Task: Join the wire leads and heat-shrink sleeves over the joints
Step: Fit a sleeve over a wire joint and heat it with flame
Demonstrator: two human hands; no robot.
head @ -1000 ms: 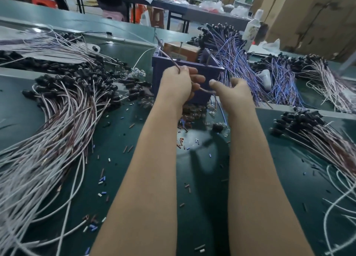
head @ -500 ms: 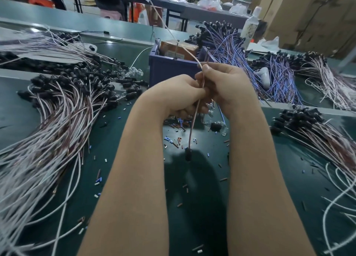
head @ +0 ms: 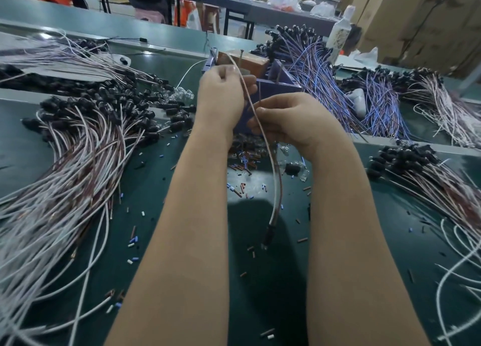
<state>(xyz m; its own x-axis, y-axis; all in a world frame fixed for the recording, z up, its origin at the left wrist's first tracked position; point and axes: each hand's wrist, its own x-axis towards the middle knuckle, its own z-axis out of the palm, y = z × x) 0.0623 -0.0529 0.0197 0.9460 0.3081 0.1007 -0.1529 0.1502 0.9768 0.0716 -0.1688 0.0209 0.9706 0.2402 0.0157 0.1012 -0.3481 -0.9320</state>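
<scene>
- Left hand (head: 221,98): raised ahead of the right hand, fingers curled round the upper run of the twin wire (head: 277,189). Judged purpose: to hold the wire taut and steady while the other hand works on it.
- Right hand (head: 296,121): just beside and below the left, its thumb and fingertips pinching a thin brown strand (head: 259,93) that stands upright from them. Whether this is a lead or a sleeve is too fine to tell, and so is whether the hand also nips the wire crossing its fingertips.
- Twin wire, white and brown: passes from above the left hand, between both hands, then curves down between the forearms. Its dark end (head: 268,235) hangs free just over the surface (head: 260,280), probably to keep slack out of the working zone.
- Purple bin (head: 281,90): directly behind both hands, within easy reach.
- Loose sleeve offcuts (head: 243,161): scattered below the hands.
- Capped wire bundles: one fanned out beyond the left forearm (head: 78,168), another beyond the right (head: 442,184). This looks like stock kept apart from finished pieces, though which is which cannot be told.
</scene>
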